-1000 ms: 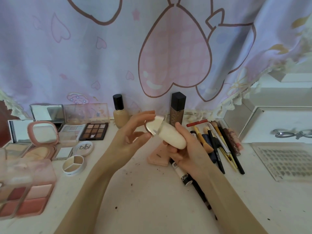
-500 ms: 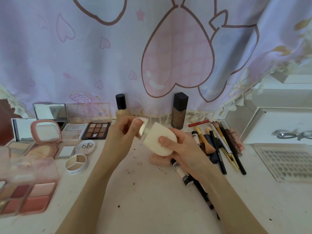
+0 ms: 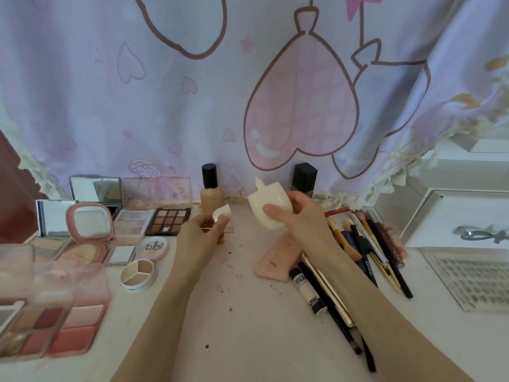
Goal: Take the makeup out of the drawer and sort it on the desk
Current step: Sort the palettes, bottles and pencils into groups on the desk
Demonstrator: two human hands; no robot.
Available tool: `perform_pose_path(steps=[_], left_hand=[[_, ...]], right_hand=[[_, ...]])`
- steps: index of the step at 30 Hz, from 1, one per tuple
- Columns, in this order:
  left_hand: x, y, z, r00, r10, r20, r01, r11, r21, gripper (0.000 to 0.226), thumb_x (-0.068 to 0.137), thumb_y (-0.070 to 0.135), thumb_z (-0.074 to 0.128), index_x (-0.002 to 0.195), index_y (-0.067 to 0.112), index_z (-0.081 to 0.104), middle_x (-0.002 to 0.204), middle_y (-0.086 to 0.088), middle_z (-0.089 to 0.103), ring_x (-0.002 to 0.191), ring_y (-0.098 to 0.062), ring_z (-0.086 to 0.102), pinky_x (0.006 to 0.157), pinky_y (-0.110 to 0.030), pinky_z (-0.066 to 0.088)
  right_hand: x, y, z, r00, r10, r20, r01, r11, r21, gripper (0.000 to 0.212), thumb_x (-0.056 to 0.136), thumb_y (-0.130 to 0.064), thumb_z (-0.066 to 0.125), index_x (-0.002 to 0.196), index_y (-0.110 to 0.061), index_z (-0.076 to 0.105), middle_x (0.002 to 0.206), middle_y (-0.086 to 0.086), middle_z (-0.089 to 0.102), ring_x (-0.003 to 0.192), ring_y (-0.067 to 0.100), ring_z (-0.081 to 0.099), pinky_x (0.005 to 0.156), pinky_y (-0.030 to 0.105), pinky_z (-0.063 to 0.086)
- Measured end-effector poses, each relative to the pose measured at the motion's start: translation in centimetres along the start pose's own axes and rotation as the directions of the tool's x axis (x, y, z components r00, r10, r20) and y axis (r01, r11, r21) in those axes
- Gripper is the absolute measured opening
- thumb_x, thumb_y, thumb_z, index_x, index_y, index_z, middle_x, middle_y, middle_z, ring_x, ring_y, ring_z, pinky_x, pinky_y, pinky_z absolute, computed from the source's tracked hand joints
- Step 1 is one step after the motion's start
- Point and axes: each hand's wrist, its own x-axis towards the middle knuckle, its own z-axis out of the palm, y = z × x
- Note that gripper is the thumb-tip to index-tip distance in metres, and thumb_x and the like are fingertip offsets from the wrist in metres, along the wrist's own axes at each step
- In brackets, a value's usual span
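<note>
Above the white desk (image 3: 248,340), the right hand (image 3: 300,216) grasps a cream bottle (image 3: 271,208); the left hand (image 3: 201,238) pinches its cap (image 3: 221,213).

I see right hand (image 3: 298,216) gripping cream bottle (image 3: 271,206), left hand (image 3: 202,234) pinching its cap (image 3: 221,213), apart, above desk (image 3: 248,312); palettes (image 3: 49,321) left, brushes (image 3: 369,244) right.

Both forearms reach forward, left hand (image 3: 202,232) and right hand (image 3: 300,213) raised apart, fingers curled.
</note>
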Motion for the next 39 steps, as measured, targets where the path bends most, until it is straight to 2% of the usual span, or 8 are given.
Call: perform_pose_path(steps=[10,13,18,22,25,30,34,39], left_hand=[[0.4,-1.0,0.4,0.98,0.165,-0.112,-0.127,0.948,0.291,0.017,0.084,0.026,0.059,0.076,0.011,0.061,0.079,-0.011,0.061,0.069,-0.018,0.053,0.055,-0.021,0.03],[0.3,-1.2,1.0,0.975,0.186,-0.12,-0.14,0.938,0.319,0.013,0.084,0.025,0.06,0.088,0.013,0.061,0.085,-0.008,0.058,0.074,-0.017,0.051,0.059,-0.02,0.026],[0.5,-1.3,1.1,0.964,0.211,-0.16,-0.158,0.943,0.292,0.023,0.084,0.025,0.062,0.101,0.011,0.053,0.092,-0.007,0.058,0.081,-0.018,0.051,0.062,-0.018,0.026],[0.2,-1.4,1.7,0.959,0.257,-0.115,-0.197,0.904,0.379,0.029,0.089,0.026,0.055,0.11,0.007,0.049,0.092,-0.012,0.057,0.082,-0.024,0.052,0.068,-0.028,0.034],[0.2,-1.3,2.3,0.961,0.256,-0.11,-0.195,0.9,0.389,0.026,0.09,0.028,0.053,0.105,0.008,0.048,0.089,-0.014,0.057,0.082,-0.028,0.054,0.068,-0.034,0.038],[0.5,-1.5,2.4,0.96,0.264,-0.089,-0.215,0.906,0.365,0.021,0.089,0.03,0.055,0.096,0.013,0.045,0.079,-0.01,0.06,0.076,-0.025,0.056,0.061,-0.026,0.03],[0.5,-1.5,2.4,0.958,0.284,-0.035,-0.249,0.89,0.382,0.028,0.087,0.024,0.06,0.11,0.01,0.05,0.087,-0.009,0.062,0.082,-0.023,0.057,0.067,-0.027,0.036],[0.3,-1.3,2.6,0.957,0.288,0.021,-0.278,0.903,0.328,0.021,0.086,0.02,0.063,0.102,0.01,0.054,0.086,-0.005,0.063,0.08,-0.021,0.056,0.071,-0.028,0.041]], right_hand=[[4.0,2.0,4.1,0.999,-0.047,-0.02,0.039,0.946,-0.321,0.037,0.079,-0.021,0.069,0.109,-0.011,0.049,0.105,0.003,0.057,0.099,0.019,0.053,0.081,0.03,0.045],[4.4,2.5,5.0,0.998,-0.053,-0.012,0.046,0.936,-0.35,0.04,0.08,-0.022,0.07,0.112,-0.01,0.049,0.109,0.004,0.057,0.103,0.022,0.053,0.087,0.035,0.045],[4.9,2.4,5.8,0.993,-0.117,0.012,0.11,0.887,-0.448,0.036,0.081,-0.019,0.066,0.114,-0.008,0.054,0.11,0.007,0.061,0.102,0.022,0.055,0.084,0.032,0.046],[4.7,2.6,6.0,0.993,-0.116,0.018,0.108,0.849,-0.517,0.034,0.083,-0.012,0.059,0.117,-0.006,0.054,0.113,0.011,0.061,0.104,0.026,0.056,0.086,0.034,0.048],[4.2,2.6,6.2,0.989,-0.15,0.02,0.134,0.807,-0.576,0.033,0.086,-0.013,0.057,0.118,-0.006,0.053,0.115,0.011,0.059,0.106,0.025,0.054,0.084,0.028,0.043],[3.9,2.3,6.4,0.987,-0.162,-0.006,0.12,0.757,-0.642,0.035,0.089,-0.017,0.056,0.12,-0.005,0.047,0.119,0.012,0.055,0.11,0.025,0.052,0.086,0.028,0.041],[4.5,1.9,6.2,0.988,-0.151,0.036,0.139,0.759,-0.637,0.033,0.09,-0.013,0.054,0.121,-0.003,0.048,0.12,0.014,0.056,0.111,0.027,0.053,0.088,0.03,0.041],[5.4,1.7,5.6,0.992,-0.105,0.071,0.127,0.79,-0.6,0.035,0.091,-0.01,0.054,0.125,-0.005,0.048,0.125,0.012,0.054,0.117,0.026,0.05,0.092,0.029,0.041]])
